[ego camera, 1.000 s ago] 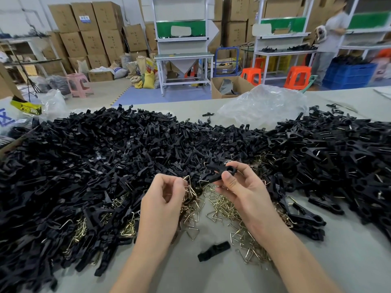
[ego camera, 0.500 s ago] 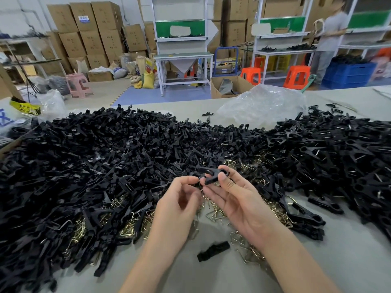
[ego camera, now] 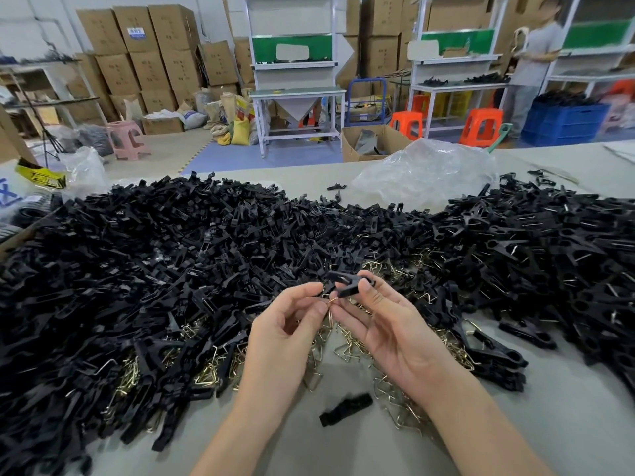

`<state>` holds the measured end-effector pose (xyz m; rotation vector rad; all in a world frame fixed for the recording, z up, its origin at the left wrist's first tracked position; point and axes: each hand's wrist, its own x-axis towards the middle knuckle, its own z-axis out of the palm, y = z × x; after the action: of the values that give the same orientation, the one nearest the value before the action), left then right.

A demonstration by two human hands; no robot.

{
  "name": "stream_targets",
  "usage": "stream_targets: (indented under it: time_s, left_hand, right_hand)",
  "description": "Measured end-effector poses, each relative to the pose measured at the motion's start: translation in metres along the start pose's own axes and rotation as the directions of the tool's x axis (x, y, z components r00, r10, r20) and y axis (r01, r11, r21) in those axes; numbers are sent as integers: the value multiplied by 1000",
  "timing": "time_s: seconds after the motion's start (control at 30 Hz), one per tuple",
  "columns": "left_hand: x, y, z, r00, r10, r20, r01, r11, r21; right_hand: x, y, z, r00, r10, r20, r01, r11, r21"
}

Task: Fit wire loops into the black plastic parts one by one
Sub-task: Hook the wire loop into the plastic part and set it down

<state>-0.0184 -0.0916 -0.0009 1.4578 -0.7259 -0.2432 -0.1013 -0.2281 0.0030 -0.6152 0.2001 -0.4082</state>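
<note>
My right hand (ego camera: 385, 324) pinches a black plastic part (ego camera: 347, 282) between thumb and fingers, just above the table. My left hand (ego camera: 288, 324) pinches a brass wire loop (ego camera: 330, 309) whose upper end touches the underside of that part. Beneath both hands lies a loose heap of brass wire loops (ego camera: 347, 348). A wide pile of black plastic parts (ego camera: 171, 269) covers the table to the left and behind. A second pile (ego camera: 536, 255) spreads to the right; metal shows in some of its pieces.
One black part (ego camera: 345, 408) lies alone on the grey table (ego camera: 567, 407) between my forearms. A crumpled clear plastic bag (ego camera: 426, 170) sits at the far table edge. Beyond are workbenches, cardboard boxes, orange stools and a person (ego camera: 536, 63) standing at the back right.
My left hand rose from the wire heap with a loop and moved right to meet the black part. My right hand kept its part and shifted slightly left.
</note>
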Motion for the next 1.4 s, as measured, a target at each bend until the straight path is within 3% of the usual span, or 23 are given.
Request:
stream_targets:
  time_s: [0.1,0.2,0.3,0.43,0.53,0.63,0.73,0.83,0.97,1.1,1.23,1.4]
  left_hand:
    - [-2,-1,-1,998,60,19,-62,974,219]
    - [-5,-3,1,979,138,153,-195,862,468]
    - [-10,-6,6,969,133,209,-226,819,527]
    - [-9,-4,5,982,170,85,-190,894,405]
    - [-7,-1,2,984,157,87,-177,924,339]
    - [-5,0,1,992,94,89,-117,945,305]
    - [-2,2,0,995,-15,94,7,997,82]
    - [-1,5,-1,973,-146,180,173,974,-144]
    - [1,6,-1,930,-241,276,334,866,-372]
    - [2,5,-3,912,-290,292,388,841,-377]
    - [4,1,-6,942,-293,161,328,907,-265]
    - [6,-3,-9,950,-313,17,303,902,-307]
  right_hand:
    - [0,2,0,1000,1,3,-1,1000,6]
    - [-1,2,0,1000,5,9,-5,1000,21]
    - [-2,2,1,1000,14,12,-14,1000,21]
    - [-2,1,2,1000,-3,8,4,999,-50]
    - [-3,0,1,1000,-2,23,3,997,-75]
    - [-4,1,1,996,25,80,-22,999,-37]
    - [-4,2,1,993,25,118,-21,999,-35]
    - [-4,0,2,993,24,115,-23,1000,-11]
    - [-7,-5,1,994,26,110,-23,999,-28]
    - [-7,-5,1,994,7,113,4,996,-91]
    - [-3,-5,-4,993,-104,52,112,977,-182]
    - [1,2,-5,986,-145,78,164,917,-363]
